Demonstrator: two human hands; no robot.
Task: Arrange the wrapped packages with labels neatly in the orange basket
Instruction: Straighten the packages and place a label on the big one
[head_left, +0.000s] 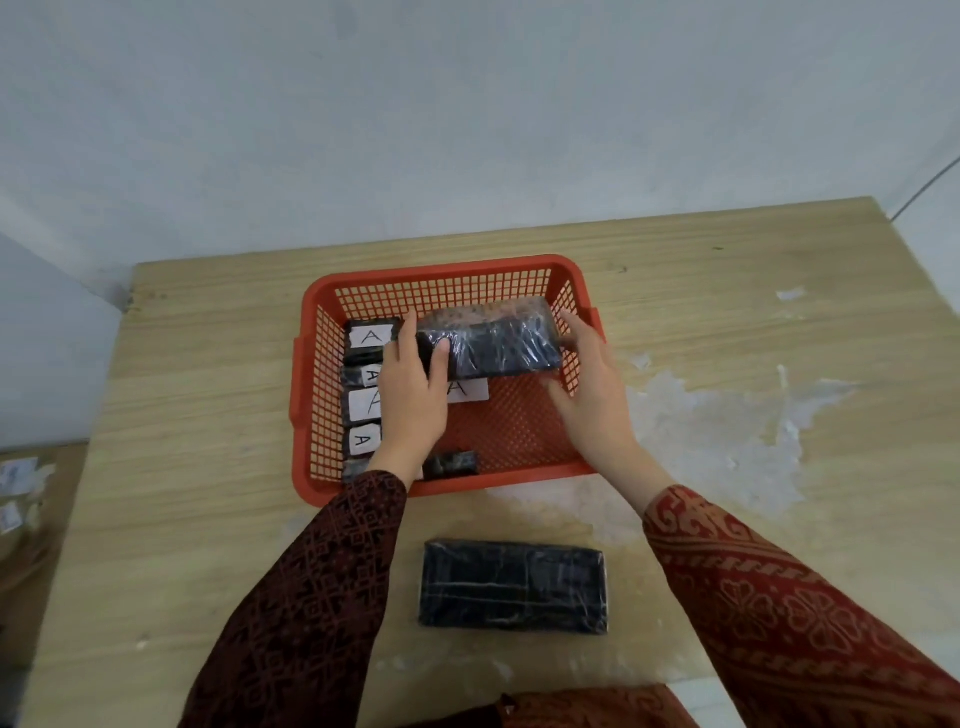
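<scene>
Package (491, 340) held by its ends between left hand (415, 384) and right hand (587, 384), in basket's (441, 270) far half; next, set flat beside labelled row (366, 395). Another package (513, 587) waits on desk (727, 322).

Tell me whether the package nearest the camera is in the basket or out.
Out. The package lies flat on the table, in front of the orange basket.
</scene>
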